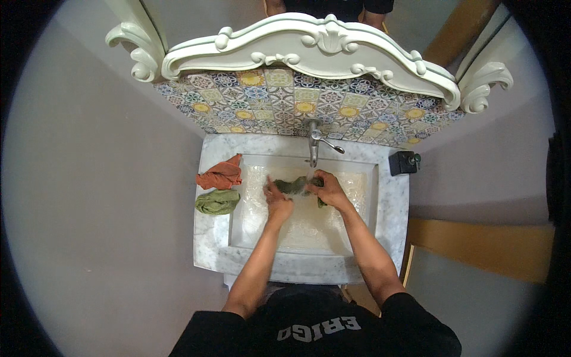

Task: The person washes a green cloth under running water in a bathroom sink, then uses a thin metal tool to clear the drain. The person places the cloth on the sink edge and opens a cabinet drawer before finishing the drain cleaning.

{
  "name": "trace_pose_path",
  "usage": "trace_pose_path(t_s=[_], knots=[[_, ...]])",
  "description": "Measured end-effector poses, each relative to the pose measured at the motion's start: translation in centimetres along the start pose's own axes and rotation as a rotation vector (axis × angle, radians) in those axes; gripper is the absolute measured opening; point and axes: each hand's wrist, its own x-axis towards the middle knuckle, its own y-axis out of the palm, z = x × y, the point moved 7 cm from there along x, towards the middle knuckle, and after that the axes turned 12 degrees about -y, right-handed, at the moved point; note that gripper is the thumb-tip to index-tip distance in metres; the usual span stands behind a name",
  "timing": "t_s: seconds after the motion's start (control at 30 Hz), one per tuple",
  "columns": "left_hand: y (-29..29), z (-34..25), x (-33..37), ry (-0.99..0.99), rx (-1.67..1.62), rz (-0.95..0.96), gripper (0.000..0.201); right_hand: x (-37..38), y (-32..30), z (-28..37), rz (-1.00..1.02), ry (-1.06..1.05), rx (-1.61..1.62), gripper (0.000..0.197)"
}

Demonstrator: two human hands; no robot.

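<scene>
A wet dark green cloth [292, 186] is stretched between my two hands over the sink basin [363, 244]. My left hand [277, 199] grips its left end, slightly blurred, with the fingers closed on the fabric. At the other end my right hand [326, 189] pinches the cloth, and a small part hangs down below the fingers. Right above that hand is the chrome faucet [313, 149], with water seeming to run from its spout. Soapy, cloudy water covers the bottom of the basin.
On the left of the marble counter [211, 250] lie a crumpled orange-red cloth [221, 173] and a bunched light green cloth [217, 202]. A black dispenser [403, 163] stands at the right rear corner. Patterned tiles [303, 95] and a white carved mirror frame [327, 44] rise behind.
</scene>
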Motion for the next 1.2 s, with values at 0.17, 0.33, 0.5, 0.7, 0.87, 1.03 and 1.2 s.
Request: trace_pose_path(t_s=[0.17,0.33,0.5,0.7,0.87,1.03,1.2], knots=[[0.7,-7.5,-2.7,0.517,0.383,0.083,0.050,-2.3,-3.0,3.0,-0.019,-0.218,-0.060,0.046],[-3.8,-12.5,-6.1,0.668,0.517,0.187,0.035,-4.7,-10.3,12.7,-0.476,-0.351,-0.031,0.054],[-6.5,-13.7,-8.3,0.583,0.423,0.224,0.055,-4.0,-5.4,15.3,-0.439,-0.332,-0.056,0.061],[-7.8,-15.2,-10.6,0.375,0.262,0.355,0.062,-7.6,-2.7,10.7,-0.377,-0.504,0.180,0.064],[-4.2,-13.5,-8.8,0.251,-0.132,0.507,0.051,-9.3,5.0,5.4,-0.394,-0.278,0.639,0.046],[-5.3,-14.2,-7.5,0.518,0.179,0.262,0.041,-8.2,10.0,1.8,-0.392,0.254,1.748,0.019],[-2.9,-8.1,-10.9,0.412,-0.046,0.276,0.054,-8.2,6.0,13.1,-0.134,0.147,2.721,0.025]])
